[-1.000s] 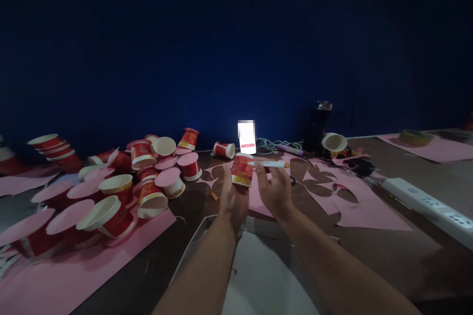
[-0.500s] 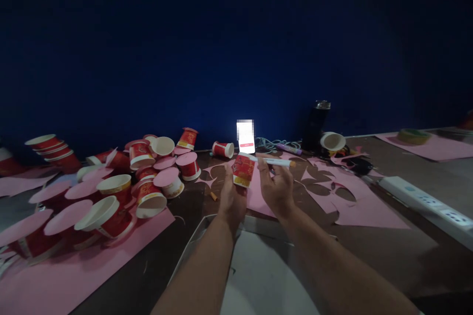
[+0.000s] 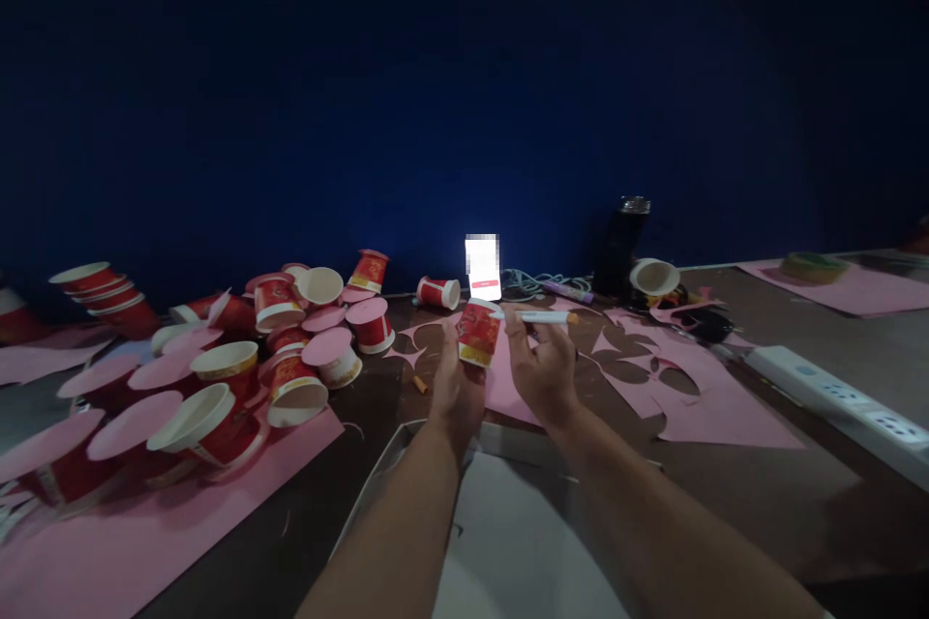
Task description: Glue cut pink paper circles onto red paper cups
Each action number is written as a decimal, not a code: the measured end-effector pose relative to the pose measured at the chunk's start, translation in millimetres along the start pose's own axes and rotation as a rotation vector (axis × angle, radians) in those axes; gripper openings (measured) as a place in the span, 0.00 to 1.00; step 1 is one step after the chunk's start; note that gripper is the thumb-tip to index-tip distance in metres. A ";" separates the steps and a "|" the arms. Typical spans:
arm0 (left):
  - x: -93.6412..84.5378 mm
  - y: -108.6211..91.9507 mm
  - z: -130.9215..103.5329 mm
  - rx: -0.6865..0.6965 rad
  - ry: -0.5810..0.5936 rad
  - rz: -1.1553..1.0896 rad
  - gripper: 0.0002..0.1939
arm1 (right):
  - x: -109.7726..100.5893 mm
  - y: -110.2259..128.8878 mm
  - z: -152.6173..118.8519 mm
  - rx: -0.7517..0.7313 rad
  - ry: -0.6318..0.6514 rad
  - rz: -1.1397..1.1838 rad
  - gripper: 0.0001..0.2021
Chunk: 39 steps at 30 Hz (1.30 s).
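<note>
In my left hand (image 3: 459, 382) is a red paper cup (image 3: 478, 331) with a gold band at its lower end, gripped at its left side. My right hand (image 3: 543, 363) is closed on a white marker (image 3: 541, 317) with an orange end at the right; the marker's left end reaches the cup's upper right edge. Whether its tip touches the cup I cannot make out. Both hands are above pink paper (image 3: 508, 397) on the brown table. Behind the cup stands a lit phone (image 3: 484, 268).
Several red cups, many with pink paper discs (image 3: 135, 426), crowd the left. A stack of cups (image 3: 105, 298) leans behind them. Cut pink sheets (image 3: 726, 416), a dark bottle (image 3: 621, 247) and a white power strip (image 3: 846, 406) are at right. A shallow white box (image 3: 519, 522) lies under my forearms.
Almost nothing differs. The marker's right end has dropped very slightly, and the cup has shifted a trifle in my left hand.
</note>
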<state>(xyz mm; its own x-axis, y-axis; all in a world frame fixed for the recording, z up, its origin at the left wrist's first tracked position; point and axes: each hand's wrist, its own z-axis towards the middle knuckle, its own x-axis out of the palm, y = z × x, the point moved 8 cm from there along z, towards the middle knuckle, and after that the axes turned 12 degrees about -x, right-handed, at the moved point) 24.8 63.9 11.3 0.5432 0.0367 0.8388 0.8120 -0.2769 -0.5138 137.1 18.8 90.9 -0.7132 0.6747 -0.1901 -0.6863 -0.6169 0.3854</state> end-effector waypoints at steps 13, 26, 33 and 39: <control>1.3 0.3 0.8 0.002 0.030 -0.001 0.20 | -0.5 -0.4 -1.3 0.026 0.002 -0.031 0.11; 5.0 0.4 -4.1 0.016 0.023 0.031 0.21 | 0.4 4.9 1.0 -0.036 0.005 0.066 0.08; 5.9 -0.3 -4.4 0.012 0.017 0.016 0.20 | 0.8 6.3 1.3 -0.059 0.016 0.016 0.09; 6.7 -2.0 -3.9 -0.003 0.040 0.003 0.19 | 0.4 6.2 1.9 -0.051 0.025 -0.008 0.10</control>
<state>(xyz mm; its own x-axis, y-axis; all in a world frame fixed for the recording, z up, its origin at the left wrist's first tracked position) 26.0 60.9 18.7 0.5364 -0.0021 0.8439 0.8099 -0.2798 -0.5155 132.8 16.0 94.9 -0.7109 0.6694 -0.2157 -0.6976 -0.6322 0.3372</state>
